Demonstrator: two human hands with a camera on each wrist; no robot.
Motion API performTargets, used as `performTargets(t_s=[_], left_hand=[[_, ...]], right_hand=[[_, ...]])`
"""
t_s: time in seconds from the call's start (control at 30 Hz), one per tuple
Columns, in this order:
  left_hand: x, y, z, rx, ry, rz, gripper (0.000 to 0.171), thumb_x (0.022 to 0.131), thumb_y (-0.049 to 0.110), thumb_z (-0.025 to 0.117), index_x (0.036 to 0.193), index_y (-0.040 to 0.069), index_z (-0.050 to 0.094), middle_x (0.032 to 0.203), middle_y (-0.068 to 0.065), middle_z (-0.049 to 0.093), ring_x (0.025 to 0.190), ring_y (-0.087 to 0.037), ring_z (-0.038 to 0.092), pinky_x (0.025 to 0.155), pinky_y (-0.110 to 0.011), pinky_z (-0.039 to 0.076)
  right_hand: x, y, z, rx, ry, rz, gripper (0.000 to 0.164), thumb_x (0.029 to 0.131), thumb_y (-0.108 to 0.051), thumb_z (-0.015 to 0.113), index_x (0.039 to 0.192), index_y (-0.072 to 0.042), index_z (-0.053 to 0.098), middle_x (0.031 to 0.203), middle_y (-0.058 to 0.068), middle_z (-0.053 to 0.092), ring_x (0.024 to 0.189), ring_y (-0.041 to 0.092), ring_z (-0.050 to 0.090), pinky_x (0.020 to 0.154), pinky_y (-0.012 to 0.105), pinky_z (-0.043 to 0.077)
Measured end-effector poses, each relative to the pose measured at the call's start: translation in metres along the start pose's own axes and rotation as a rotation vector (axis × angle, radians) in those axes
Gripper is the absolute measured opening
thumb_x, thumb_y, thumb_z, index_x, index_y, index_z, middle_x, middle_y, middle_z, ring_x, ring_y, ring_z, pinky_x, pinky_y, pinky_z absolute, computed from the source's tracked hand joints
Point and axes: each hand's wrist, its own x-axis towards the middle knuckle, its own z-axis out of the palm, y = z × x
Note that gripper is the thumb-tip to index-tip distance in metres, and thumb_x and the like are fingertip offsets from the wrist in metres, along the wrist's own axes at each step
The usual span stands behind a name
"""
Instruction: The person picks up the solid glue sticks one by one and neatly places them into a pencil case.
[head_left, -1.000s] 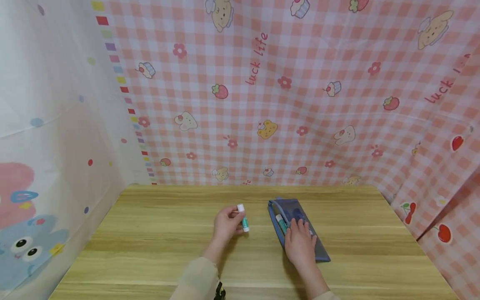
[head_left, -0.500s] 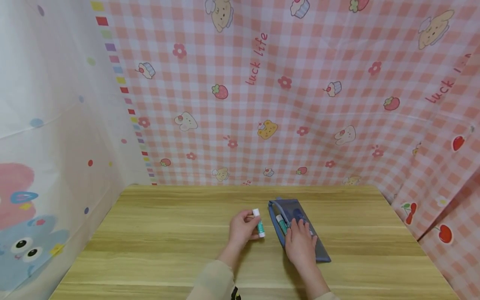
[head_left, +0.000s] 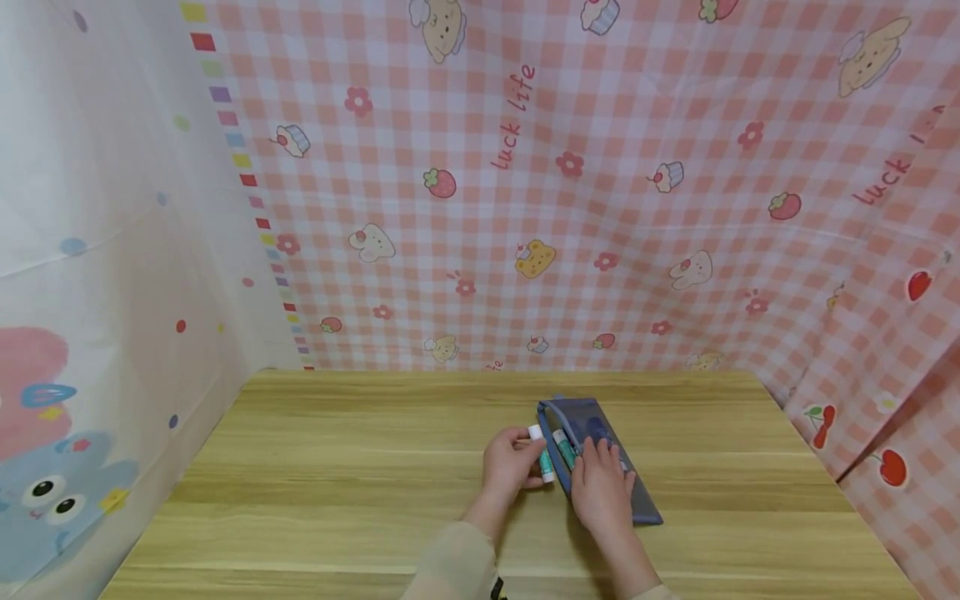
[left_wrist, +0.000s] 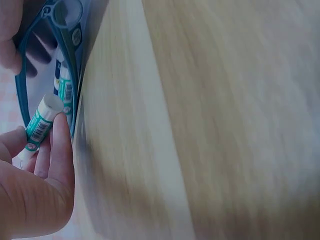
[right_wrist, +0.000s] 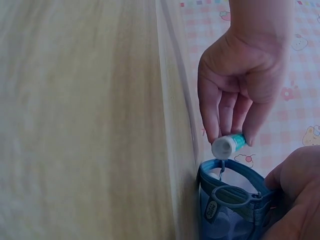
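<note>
My left hand pinches a glue stick, white-capped with a green label, between thumb and fingers. It is tilted right at the open mouth of a blue-grey mesh pencil case. In the left wrist view the glue stick overlaps the case's lower rim. A second glue stick lies inside the case, just within the mouth. My right hand lies over the case and holds its upper edge, the mouth standing apart; in the right wrist view its thumb is at the rim.
The case lies on a wood-grain table, right of the middle. Pink checked cloth hangs behind the table, and white printed cloth hangs on the left. A round ring hangs at the case's mouth.
My left hand has moved right with the glue stick, from the table's middle to the pencil case's mouth. The right hand and the case have stayed in place.
</note>
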Motion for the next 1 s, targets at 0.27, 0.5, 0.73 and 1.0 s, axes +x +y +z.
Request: performTargets(t_s=[0.27,0.5,0.73,1.0], left_hand=[[0.002,-0.005,0.011,-0.008,0.01,-0.023,0.02,0.089,0.007,0.071,0.104,-0.004,0.063,0.081,-0.009,0.069,0.057,-0.016,0.065,0.05,-0.035,0.059],[0.001,-0.005,0.017,0.011,0.012,-0.022,0.017,0.089,0.007,0.072,0.099,-0.003,0.064,0.08,-0.009,0.07,0.056,-0.016,0.065,0.048,-0.035,0.059],[-0.003,-0.002,0.019,0.0,-0.009,-0.059,0.015,0.089,0.003,0.07,0.102,-0.004,0.064,0.082,-0.009,0.069,0.057,-0.016,0.064,0.049,-0.037,0.059],[-0.004,0.001,0.02,-0.033,-0.029,-0.081,0.013,0.092,0.004,0.064,0.102,-0.004,0.065,0.084,-0.012,0.069,0.062,-0.019,0.066,0.052,-0.038,0.06]], right_hand=[[0.0,-0.002,-0.001,0.008,-0.01,0.011,0.047,0.104,-0.016,0.041,0.143,0.011,0.042,0.148,0.036,0.031,0.141,0.052,0.021,0.107,0.077,0.012],[0.001,-0.002,0.0,0.001,-0.002,0.0,0.046,0.104,-0.014,0.042,0.141,0.012,0.043,0.147,0.037,0.033,0.139,0.053,0.023,0.105,0.078,0.014],[0.001,0.0,0.0,-0.008,0.007,-0.01,0.045,0.104,-0.014,0.041,0.141,0.011,0.044,0.147,0.036,0.034,0.139,0.052,0.025,0.105,0.078,0.015],[0.0,0.0,0.0,-0.014,0.013,-0.021,0.044,0.103,-0.014,0.042,0.14,0.011,0.045,0.146,0.037,0.035,0.138,0.054,0.025,0.104,0.079,0.015]])
